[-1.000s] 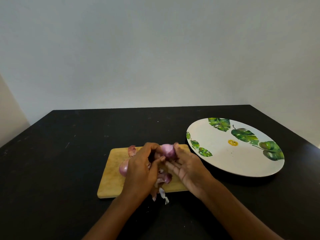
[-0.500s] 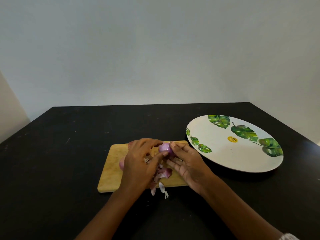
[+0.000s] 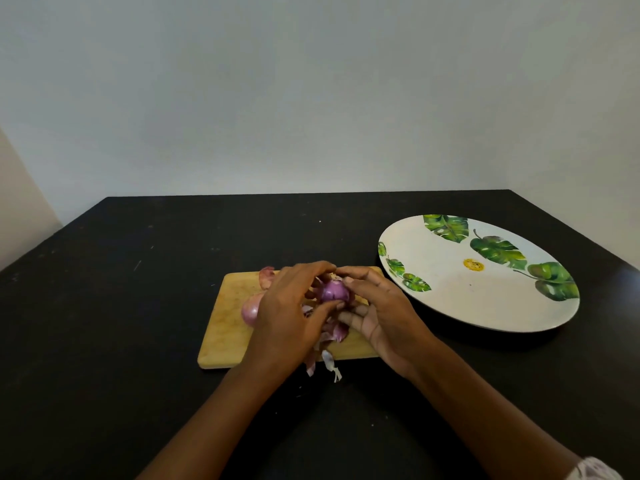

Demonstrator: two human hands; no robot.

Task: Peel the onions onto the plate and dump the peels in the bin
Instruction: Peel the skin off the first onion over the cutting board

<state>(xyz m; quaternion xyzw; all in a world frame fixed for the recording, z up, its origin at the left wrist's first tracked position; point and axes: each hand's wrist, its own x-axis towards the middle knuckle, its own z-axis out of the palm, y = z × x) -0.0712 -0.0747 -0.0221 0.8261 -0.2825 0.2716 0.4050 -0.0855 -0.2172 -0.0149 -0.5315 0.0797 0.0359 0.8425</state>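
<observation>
**Onion in a two-handed grip over a cutting board**

Item 1, onion (image 3: 333, 291): purple and glossy, root end up. It is held between both hands, above the board and clear of it.

Item 2, left hand (image 3: 287, 313): curled round the onion's left side. The fingers arch over the top and the thumb (image 3: 323, 308) presses in from below.

Item 3, right hand (image 3: 384, 317): curled round the onion's right side. The thumb meets the left fingertips at the root end, and the fingers cup the underside. Both hands are closed on this one onion; whether either also pinches a strip of skin cannot be told.

Item 4, peels (image 3: 334, 336): a loose pink and white heap directly under the grip. Two strips (image 3: 330, 367) hang over the board's near edge onto the table.

Item 5, second onion (image 3: 251, 310): paler, lying on the board just left of the grip and partly hidden by the left hand.

Item 6, scrap of skin (image 3: 266, 274): reddish, at the board's far edge, beyond and left of the grip.

Item 7, cutting board (image 3: 225, 327): pale wood, lying flat beneath the grip.

Item 8, plate (image 3: 450, 303): large and white with a green leaf print and a yellow mark. It sits to the right of the grip, near the board's far right corner.

Item 9, table (image 3: 121, 323): black, and carries everything listed.

Item 10, white cuff (image 3: 595, 469): on the right arm, at the frame's bottom edge.
</observation>
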